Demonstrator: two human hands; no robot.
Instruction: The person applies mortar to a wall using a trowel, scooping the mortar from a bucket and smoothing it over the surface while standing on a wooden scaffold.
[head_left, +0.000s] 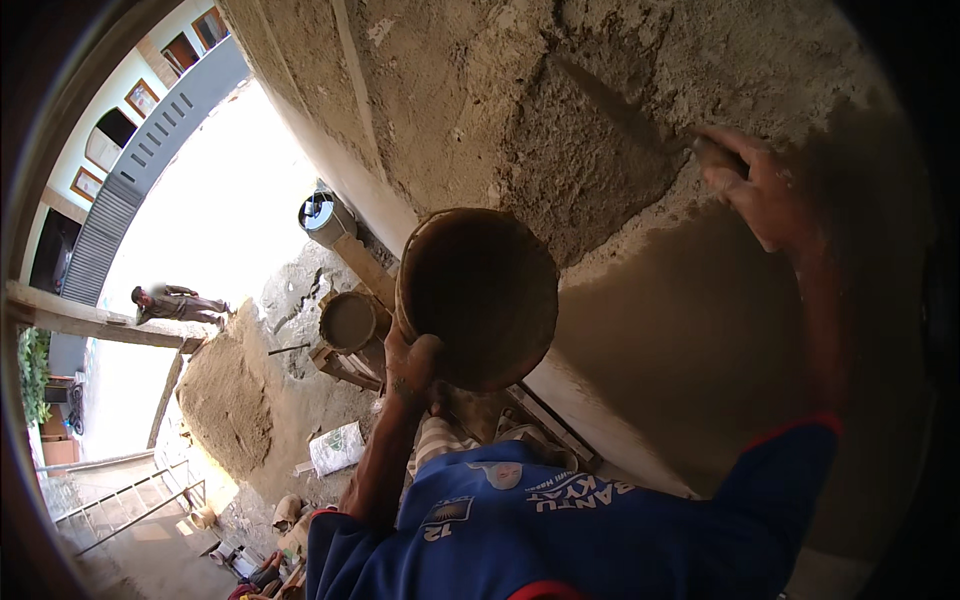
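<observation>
My left hand [412,362] is closed on the rim of a round, mortar-stained bucket [478,300], tilted so its dark inside shows; how much it holds is too dark to tell. The bucket hangs close to a rough plastered wall [450,110]. At upper right, my right hand [765,190] is closed around the handle of a trowel [712,157]. A dark, blade-like streak runs from it along the wall, and I cannot tell blade from shadow. Below lies coarse, damp-looking mortar [590,170], bordered by a smoother, darker band [680,310].
Down to the left, another bucket [348,322] holds grey mix on a wooden support beside a plank [365,268]. A metal drum [325,217] stands farther off. Beyond are a sand heap [228,395], a white sack [337,449], a metal frame [130,510] and a standing person [180,305].
</observation>
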